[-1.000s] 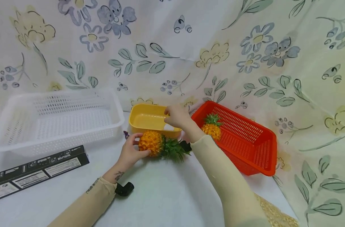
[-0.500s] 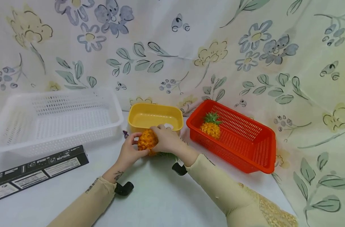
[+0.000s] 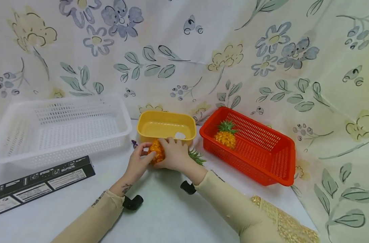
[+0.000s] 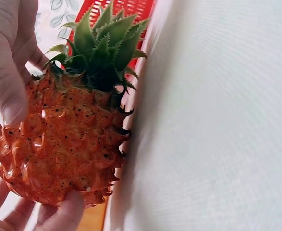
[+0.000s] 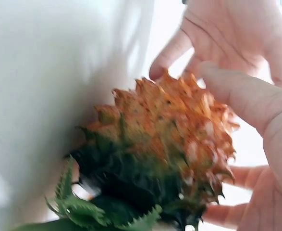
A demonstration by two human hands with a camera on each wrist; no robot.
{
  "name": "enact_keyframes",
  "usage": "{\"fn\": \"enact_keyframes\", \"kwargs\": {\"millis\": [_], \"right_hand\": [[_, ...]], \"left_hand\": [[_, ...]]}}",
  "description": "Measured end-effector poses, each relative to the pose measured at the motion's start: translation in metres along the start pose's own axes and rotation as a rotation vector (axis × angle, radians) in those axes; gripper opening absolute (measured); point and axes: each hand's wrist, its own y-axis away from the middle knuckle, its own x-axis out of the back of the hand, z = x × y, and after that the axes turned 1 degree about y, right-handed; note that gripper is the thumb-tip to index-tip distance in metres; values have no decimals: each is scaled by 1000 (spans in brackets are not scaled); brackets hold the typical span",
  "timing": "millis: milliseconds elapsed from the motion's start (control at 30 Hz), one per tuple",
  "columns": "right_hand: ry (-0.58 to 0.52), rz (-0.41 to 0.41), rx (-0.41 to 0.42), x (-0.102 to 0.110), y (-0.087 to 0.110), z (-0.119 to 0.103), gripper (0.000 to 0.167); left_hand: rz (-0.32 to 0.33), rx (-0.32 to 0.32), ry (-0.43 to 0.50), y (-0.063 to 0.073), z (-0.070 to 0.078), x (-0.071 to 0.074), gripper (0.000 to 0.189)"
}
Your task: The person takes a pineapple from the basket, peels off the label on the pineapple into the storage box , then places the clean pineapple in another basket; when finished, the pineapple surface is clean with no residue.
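Observation:
An orange, spiky small pineapple (image 3: pixel 156 152) lies on the table in front of the yellow basin (image 3: pixel 146 137). Its green crown (image 4: pixel 102 48) points right, partly hidden by the right hand in the head view. My left hand (image 3: pixel 138 160) holds the base end from the left, fingertips and thumb on the skin. From above, my right hand (image 3: pixel 176 155) grips the body near the crown, fingers on the far side, thumb on the near side. In the right wrist view the pineapple's spiky body (image 5: pixel 169 115) sits between both hands.
A second pineapple (image 3: pixel 225 136) is inside the red basket (image 3: pixel 248 165) on the right. A white basket (image 3: pixel 81 145) stands at left, behind a long black box (image 3: pixel 44 182). Inside the basin is a small white piece (image 3: pixel 180 135). A golden bag (image 3: pixel 287 221) lies at front right.
My right hand came down from over the yellow basin onto the pineapple and now grips it. The left thumb has shifted inward along the skin. Both baskets stayed put.

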Motion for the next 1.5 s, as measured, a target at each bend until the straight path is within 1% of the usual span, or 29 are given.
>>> {"fn": "enact_keyframes", "kwargs": {"millis": [33, 100, 167, 200, 333, 400, 533, 633, 733, 800, 933, 1133, 1300, 1500], "right_hand": [[6, 20, -7, -2, 1, -1, 83], [17, 55, -20, -7, 2, -4, 82], [29, 77, -34, -10, 3, -6, 81], [33, 80, -41, -11, 4, -7, 80], [41, 82, -59, -15, 4, -8, 76], [45, 81, -58, -16, 3, -8, 74], [56, 82, -32, -16, 6, -7, 72], [66, 66, 5, -14, 12, -8, 74], [72, 40, 52, -11, 19, -9, 76], [75, 22, 85, -9, 24, -9, 77], [88, -15, 166, -5, 35, -7, 75], [102, -40, 332, -2, 48, 1, 74], [114, -45, 485, -1, 54, 11, 72], [102, -94, 669, 4, 58, 26, 69]], "left_hand": [[12, 4, 10, 0, 0, 1, 41], [61, 19, 35, 0, 0, 3, 39], [141, 53, 94, 0, 0, 5, 36], [187, 72, 139, -1, 0, 7, 35], [376, 151, 374, -4, 2, 15, 33], [442, 179, 458, -6, 2, 20, 37], [532, 220, 588, -11, 1, 29, 48], [594, 212, 663, -13, -1, 33, 51], [649, 179, 684, -15, -3, 36, 48], [683, 154, 680, -16, -4, 38, 46], [742, 129, 670, -18, -4, 42, 43], [816, 99, 714, -22, -6, 49, 41], [844, 71, 742, -24, -8, 53, 35], [851, 50, 743, -25, -8, 54, 34]]}}
